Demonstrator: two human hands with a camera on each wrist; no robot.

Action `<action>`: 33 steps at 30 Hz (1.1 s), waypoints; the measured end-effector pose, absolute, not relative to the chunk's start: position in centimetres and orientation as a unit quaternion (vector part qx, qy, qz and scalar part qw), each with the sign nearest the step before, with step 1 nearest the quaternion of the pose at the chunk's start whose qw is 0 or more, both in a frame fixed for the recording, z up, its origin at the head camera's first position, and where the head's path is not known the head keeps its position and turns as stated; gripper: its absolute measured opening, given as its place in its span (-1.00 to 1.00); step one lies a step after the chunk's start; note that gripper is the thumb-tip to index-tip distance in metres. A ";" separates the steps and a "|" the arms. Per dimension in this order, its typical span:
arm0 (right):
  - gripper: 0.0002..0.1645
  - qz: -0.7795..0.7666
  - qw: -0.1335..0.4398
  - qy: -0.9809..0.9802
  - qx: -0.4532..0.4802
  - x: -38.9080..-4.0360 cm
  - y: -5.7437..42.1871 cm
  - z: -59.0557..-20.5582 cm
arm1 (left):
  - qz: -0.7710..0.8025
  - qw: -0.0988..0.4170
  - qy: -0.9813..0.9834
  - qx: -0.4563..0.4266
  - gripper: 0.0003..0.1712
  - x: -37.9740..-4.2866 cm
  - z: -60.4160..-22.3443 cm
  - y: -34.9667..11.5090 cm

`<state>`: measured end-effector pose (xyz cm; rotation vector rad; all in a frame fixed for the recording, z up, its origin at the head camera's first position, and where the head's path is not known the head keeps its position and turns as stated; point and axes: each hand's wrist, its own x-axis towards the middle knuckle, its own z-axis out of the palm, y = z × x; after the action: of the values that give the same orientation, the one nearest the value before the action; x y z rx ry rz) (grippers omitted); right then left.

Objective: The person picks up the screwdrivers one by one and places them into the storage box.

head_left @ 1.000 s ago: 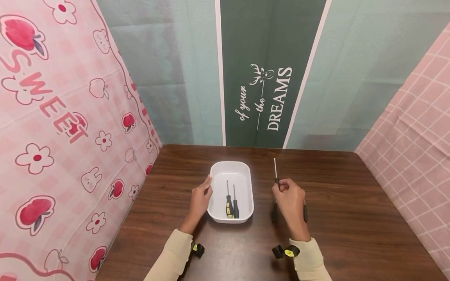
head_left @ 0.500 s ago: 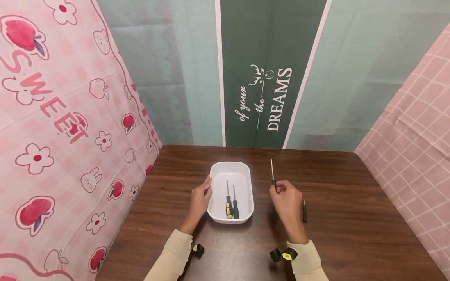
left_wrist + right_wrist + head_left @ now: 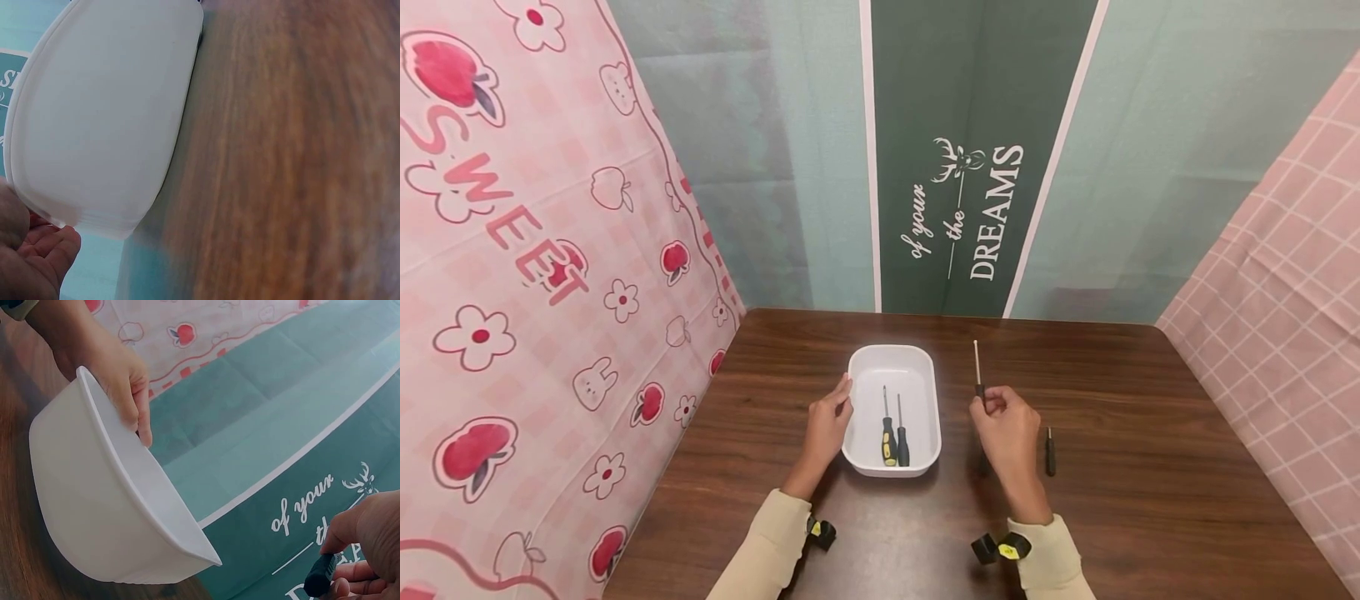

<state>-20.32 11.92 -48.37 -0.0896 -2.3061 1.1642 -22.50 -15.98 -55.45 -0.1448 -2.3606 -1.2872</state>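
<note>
My left hand [image 3: 830, 422] holds the left rim of a white rectangular tray [image 3: 937, 417]; in the left wrist view its curled fingers [image 3: 59, 250] meet the near end of the tray's outer wall. Two screwdrivers lie side by side in the tray, one with a yellow-and-black handle [image 3: 889, 444], the other with a dark handle [image 3: 903, 447]. Right of the tray, my right hand [image 3: 1011, 425] pinches a third screwdriver [image 3: 977, 367] by its dark handle, the shaft pointing away from me. The handle's end [image 3: 317, 582] shows below the thumb in the right wrist view.
A short dark-handled screwdriver [image 3: 1050, 454] lies on the brown wooden table [image 3: 1135, 467], right of my right hand. Printed cloths hang around the table: pink [image 3: 542, 333] at left, green [image 3: 955, 100] at the back, pink grid [image 3: 1285, 258] at right.
My right hand has moved slightly left toward the tray with the screwdriver, uncovering more of the short screwdriver on the table. The left hand and tray stay still.
</note>
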 end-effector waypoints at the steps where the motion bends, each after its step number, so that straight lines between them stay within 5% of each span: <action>1: -0.91 0.436 0.274 -0.856 -0.033 -20.3 11.9 -48.4 | -0.466 0.222 -0.855 -0.052 -0.60 -22.5 -55.4 -16.0; 33: -0.88 0.438 0.277 -0.855 -0.002 -19.7 9.6 -49.8 | -0.461 0.229 -0.855 -0.056 -0.61 -22.5 -55.4 -15.9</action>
<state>-19.71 9.61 -49.76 -0.0057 -2.2971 1.1750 -22.47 -15.94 -55.42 -0.1533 -2.3554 -1.2703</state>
